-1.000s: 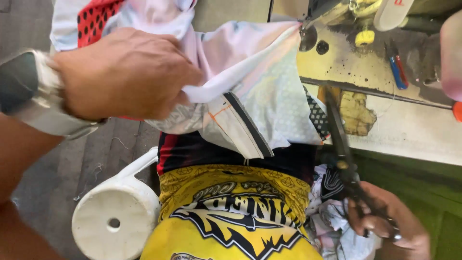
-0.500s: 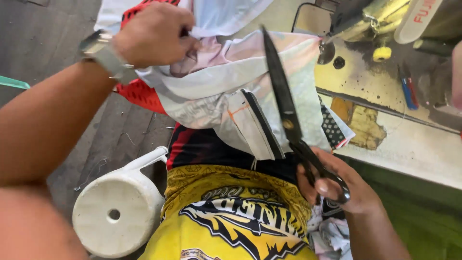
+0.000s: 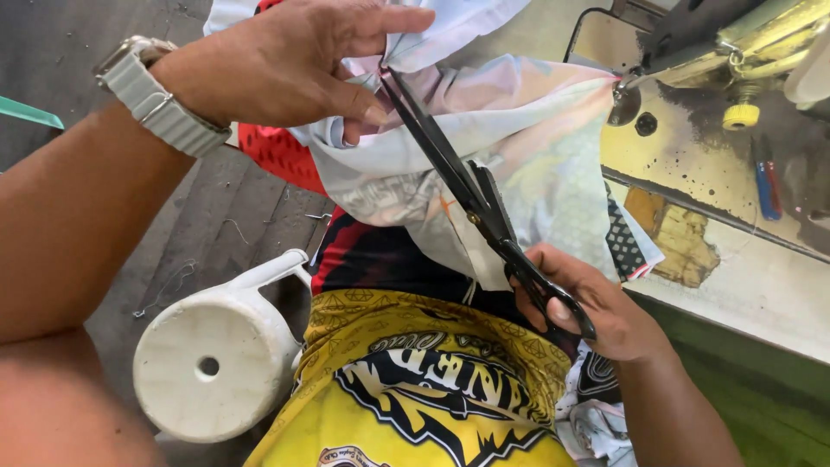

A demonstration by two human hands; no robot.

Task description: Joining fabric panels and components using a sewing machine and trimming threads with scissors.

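My left hand (image 3: 294, 65), with a pale watch on the wrist, pinches the raised edge of a white and pastel printed fabric (image 3: 527, 147). My right hand (image 3: 596, 307) grips the handles of long black scissors (image 3: 458, 177). The blades point up and left, with their tips at the fabric fold right beside my left thumb. The fabric stretches from my left hand to the sewing machine at the upper right and drapes over my lap.
A yellow and black printed garment (image 3: 415, 389) covers my lap. A white plastic stool (image 3: 212, 363) stands at the lower left on a grey floor. A worn sewing machine table (image 3: 735, 225) with a machine head (image 3: 735, 35) is at the right.
My right hand lifted the scissors from low beside the table up to the fabric fold. My left hand raised the fabric edge higher.
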